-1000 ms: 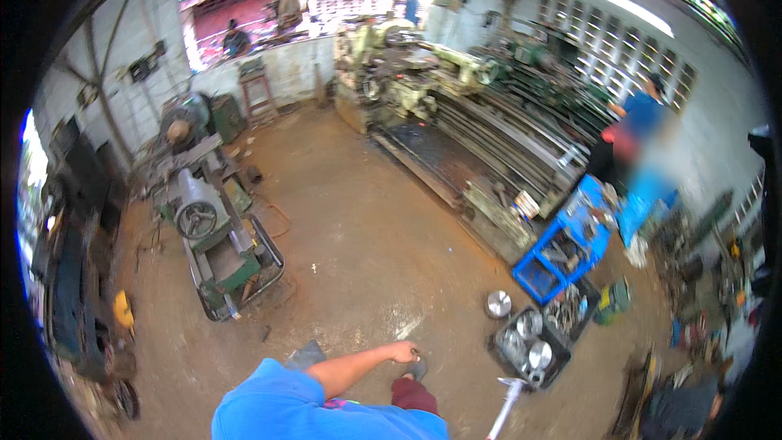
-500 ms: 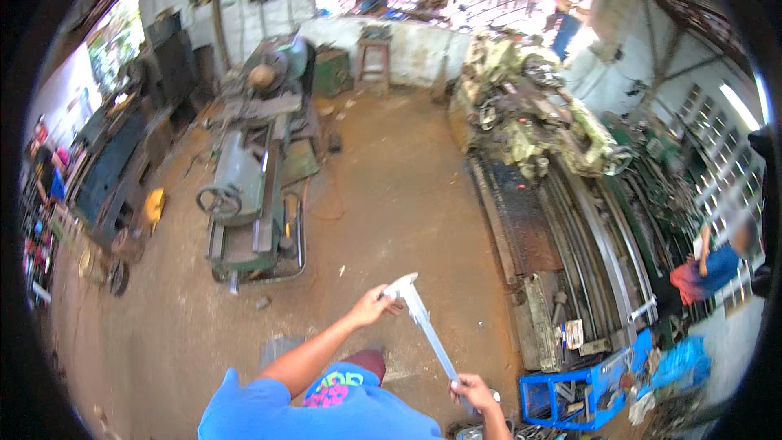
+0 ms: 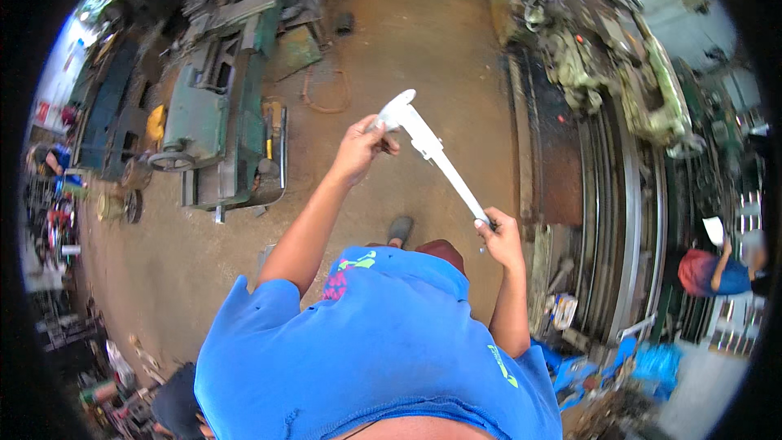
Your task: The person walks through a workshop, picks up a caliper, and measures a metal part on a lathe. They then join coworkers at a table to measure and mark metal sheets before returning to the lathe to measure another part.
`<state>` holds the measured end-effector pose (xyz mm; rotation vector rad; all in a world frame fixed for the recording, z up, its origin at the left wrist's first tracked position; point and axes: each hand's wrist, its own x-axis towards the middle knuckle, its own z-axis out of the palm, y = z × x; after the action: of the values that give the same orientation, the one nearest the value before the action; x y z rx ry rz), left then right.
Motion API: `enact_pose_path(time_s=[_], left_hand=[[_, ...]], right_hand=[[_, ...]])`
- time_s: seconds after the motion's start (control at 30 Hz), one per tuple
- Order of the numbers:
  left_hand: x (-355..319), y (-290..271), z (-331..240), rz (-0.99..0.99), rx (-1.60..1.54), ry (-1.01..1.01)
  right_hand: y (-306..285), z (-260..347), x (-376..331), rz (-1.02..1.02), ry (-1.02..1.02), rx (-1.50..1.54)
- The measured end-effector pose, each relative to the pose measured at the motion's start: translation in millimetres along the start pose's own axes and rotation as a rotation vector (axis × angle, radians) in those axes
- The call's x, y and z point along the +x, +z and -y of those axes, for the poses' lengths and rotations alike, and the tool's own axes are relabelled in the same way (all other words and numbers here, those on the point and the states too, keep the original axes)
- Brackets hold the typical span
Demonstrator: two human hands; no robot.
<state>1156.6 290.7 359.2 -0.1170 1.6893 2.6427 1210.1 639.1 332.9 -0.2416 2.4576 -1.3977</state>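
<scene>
A large pale-metal vernier caliper (image 3: pixel 453 178) is held in front of my body, slanting from upper left down to lower right. My left hand (image 3: pixel 362 147) is closed around the jaw end, with the thumb and fingers pinching the jaws. At the far end of the beam, my right hand (image 3: pixel 502 238) grips the tip between thumb and fingers. The sliding part sits close to the jaw end. Whether anything lies between the jaws is hard to make out.
A green lathe (image 3: pixel 199 110) stands ahead on the left. To the right is a long machine bed (image 3: pixel 607 220) under a dirty, pale machine carriage (image 3: pixel 611 57). Blue plastic (image 3: pixel 654 368) lies at lower right. A person in blue (image 3: pixel 727 275) sits at the far right, holding something white.
My view has tipped downward, showing more of my shirt. Both hands, still gripping the caliper, appear higher in the picture. The person at the right now holds up a white item.
</scene>
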Motion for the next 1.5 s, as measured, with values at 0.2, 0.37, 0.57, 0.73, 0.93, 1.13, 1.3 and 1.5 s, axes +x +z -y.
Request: enact_pose_path(time_s=[0.2,0.37,0.57,0.73,0.93,1.13,1.3,1.5], left_hand=[[6.8,17.2,50.2,-0.213,0.524,-0.125],[-100.8,54.4,123.6,-0.610,0.514,-0.269],[-220.4,96.2,185.7,-0.834,-0.022,-0.275],[-309.6,123.5,217.7,-1.024,0.031,-0.057],[-481.2,184.4,250.1,-1.407,0.126,-0.134],[-629.5,248.3,290.4,-1.735,-0.179,-0.055],[-712.8,263.2,292.7,-1.931,-0.025,-0.166],[-789.9,218.0,290.9,-2.166,-0.082,0.011]], right_hand=[[0.7,-90.4,107.1,0.237,-0.108,0.067],[42.4,-100.5,148.8,0.628,-0.372,-0.091],[104.2,-11.0,141.8,1.648,0.108,-0.209],[158.3,10.3,53.1,1.855,0.000,-0.418],[224.1,6.0,-116.8,1.991,-0.258,-0.621],[277.4,5.7,-301.1,2.036,-0.706,-0.933],[316.7,18.3,-410.0,2.112,-0.928,-0.983],[404.0,23.9,-489.2,2.291,-0.830,-1.116]])
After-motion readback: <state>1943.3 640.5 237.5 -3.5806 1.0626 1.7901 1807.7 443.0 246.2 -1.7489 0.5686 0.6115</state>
